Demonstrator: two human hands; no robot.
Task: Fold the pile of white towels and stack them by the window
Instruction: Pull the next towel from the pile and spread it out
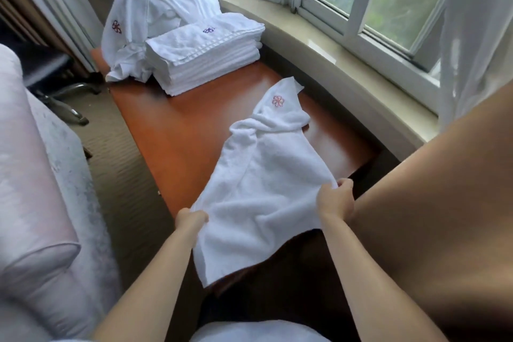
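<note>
Both hands are clamped on one rumpled white terry towel (pixel 258 175): left hand (pixel 191 220) and right hand (pixel 337 197) pinch its near corners, its far end lying mid-tabletop on the reddish-brown wooden table (pixel 172 130). A folded white towel stack (pixel 205 55) and unfolded white heap (pixel 155 14) sit at the far end.

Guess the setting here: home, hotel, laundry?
Likely a hotel room. The folded towel stack and the held towel carry embroidered logos, a wooden table sits under a bay window, and an upholstered chair stands at left.
</note>
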